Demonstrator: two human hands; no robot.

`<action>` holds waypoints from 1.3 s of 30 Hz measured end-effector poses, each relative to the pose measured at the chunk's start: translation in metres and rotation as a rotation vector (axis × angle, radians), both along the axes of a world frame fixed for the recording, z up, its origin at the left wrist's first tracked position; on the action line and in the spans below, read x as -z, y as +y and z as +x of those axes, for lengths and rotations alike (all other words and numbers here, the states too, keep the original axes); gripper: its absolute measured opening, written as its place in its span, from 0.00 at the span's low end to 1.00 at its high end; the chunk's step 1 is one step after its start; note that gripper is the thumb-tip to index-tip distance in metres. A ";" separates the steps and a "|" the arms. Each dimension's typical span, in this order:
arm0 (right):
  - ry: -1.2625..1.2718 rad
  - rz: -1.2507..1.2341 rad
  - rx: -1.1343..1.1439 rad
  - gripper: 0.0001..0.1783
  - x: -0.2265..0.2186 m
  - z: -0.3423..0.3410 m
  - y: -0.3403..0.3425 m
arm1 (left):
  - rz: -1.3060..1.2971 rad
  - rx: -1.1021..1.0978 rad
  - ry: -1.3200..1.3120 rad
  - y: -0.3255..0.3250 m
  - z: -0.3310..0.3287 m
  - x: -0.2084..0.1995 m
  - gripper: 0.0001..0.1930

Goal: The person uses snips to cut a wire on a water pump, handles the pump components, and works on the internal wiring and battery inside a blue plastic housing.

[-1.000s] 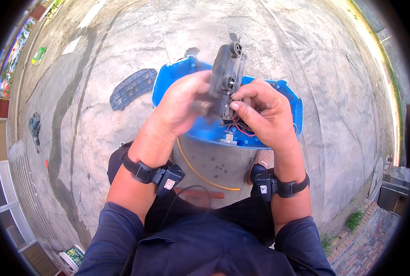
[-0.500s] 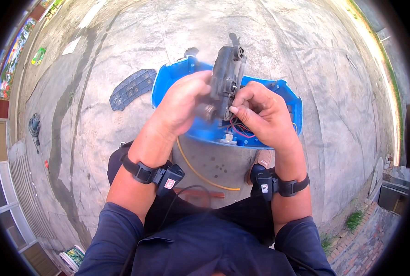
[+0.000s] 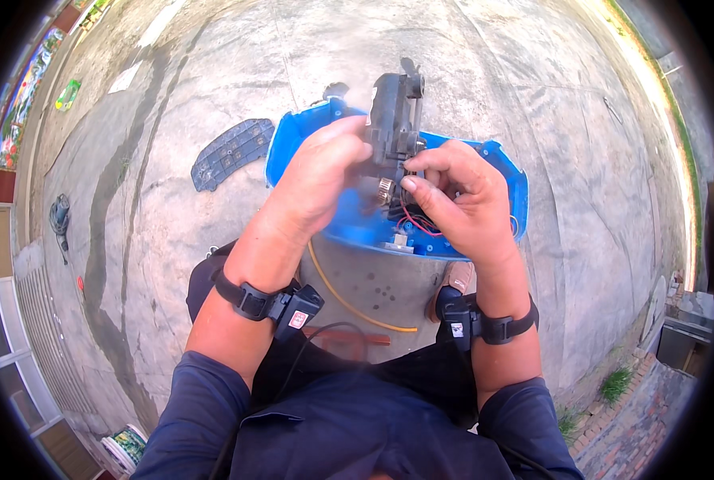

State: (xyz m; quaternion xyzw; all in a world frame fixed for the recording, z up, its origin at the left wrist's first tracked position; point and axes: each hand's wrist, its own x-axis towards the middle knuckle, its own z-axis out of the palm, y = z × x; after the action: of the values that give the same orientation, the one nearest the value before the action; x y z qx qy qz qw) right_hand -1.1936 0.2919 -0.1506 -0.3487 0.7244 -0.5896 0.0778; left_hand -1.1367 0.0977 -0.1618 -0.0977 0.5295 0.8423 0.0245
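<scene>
My left hand (image 3: 313, 176) grips the left side of a black mechanical unit (image 3: 391, 108), held upright above an open blue plastic housing (image 3: 515, 180). Its fingertips are partly hidden behind the unit and slightly blurred. A ribbed metal fitting (image 3: 386, 192) sticks out low on the unit, beside my left palm. My right hand (image 3: 469, 196) is closed, thumb and forefinger pinched at the unit's lower right edge. Whether a small part lies between those fingertips, I cannot make out. Below them, thin red and dark wires (image 3: 415, 221) run into the housing.
A dark ribbed curved panel (image 3: 230, 156) lies left of the housing. Nearer me are a yellow hose (image 3: 349, 308) and a reddish bar (image 3: 349, 336). A corded power tool (image 3: 60, 224) rests far left on the ground sheet (image 3: 605, 240). A small metal tool (image 3: 611, 108) lies far right.
The black unit has turned slightly and moved a little away from me, so its metal fitting shows more clearly. My right fingertips have shifted slightly up along its edge.
</scene>
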 end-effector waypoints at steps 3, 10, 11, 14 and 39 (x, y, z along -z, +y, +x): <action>0.137 0.025 0.009 0.09 0.002 -0.002 -0.001 | -0.018 -0.002 0.010 -0.001 -0.002 0.002 0.26; 0.243 0.059 0.024 0.09 0.004 -0.005 -0.001 | -0.063 -0.008 0.016 0.000 -0.002 0.001 0.26; 0.231 0.062 0.021 0.09 0.004 -0.005 0.000 | -0.063 -0.008 0.017 0.000 -0.002 0.003 0.26; 0.189 0.106 -0.001 0.06 0.007 -0.006 0.002 | -0.058 -0.002 0.037 0.000 -0.003 0.006 0.26; -0.493 -0.005 -0.870 0.08 -0.003 0.000 0.013 | 0.300 -0.060 -0.015 -0.008 -0.004 0.012 0.27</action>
State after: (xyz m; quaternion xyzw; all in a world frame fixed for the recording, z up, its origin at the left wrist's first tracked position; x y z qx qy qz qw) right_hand -1.1932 0.3045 -0.1474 -0.4692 0.4705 -0.5689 0.4846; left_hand -1.1407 0.0901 -0.1737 -0.1149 0.3945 0.9115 0.0175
